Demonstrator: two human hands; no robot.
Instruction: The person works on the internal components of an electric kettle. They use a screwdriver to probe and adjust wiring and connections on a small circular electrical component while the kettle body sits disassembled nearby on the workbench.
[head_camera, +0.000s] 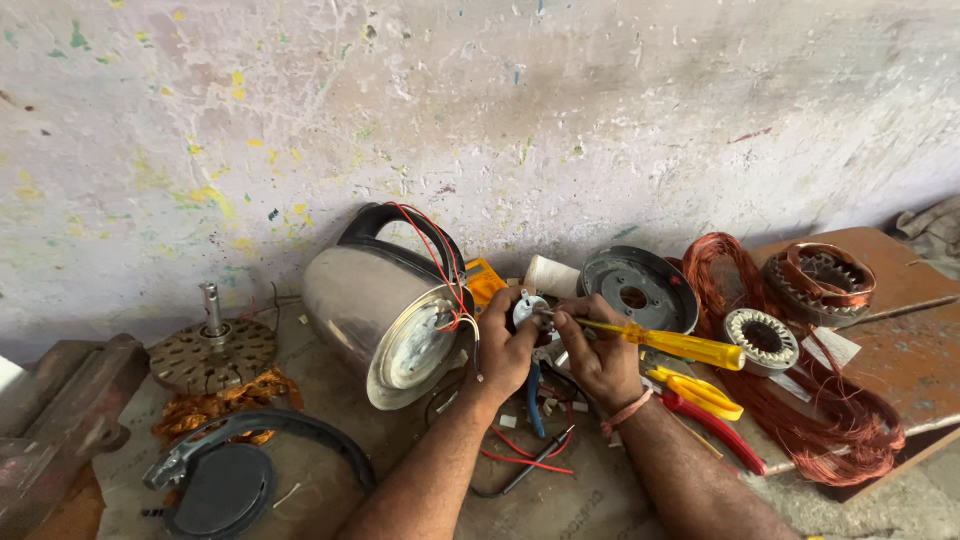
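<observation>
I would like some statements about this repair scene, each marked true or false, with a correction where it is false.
1. The right hand holds a yellow-handled screwdriver. True.
2. The steel electric kettle stands upright. False: it lies on its side, with its base facing the camera.
3. The left hand holds a small white part, and the screwdriver tip meets it. True.
4. The copper wire coil lies left of the kettle. False: it lies to the right, by the stator cores.
5. Red wires run out of the kettle base. True.
</observation>
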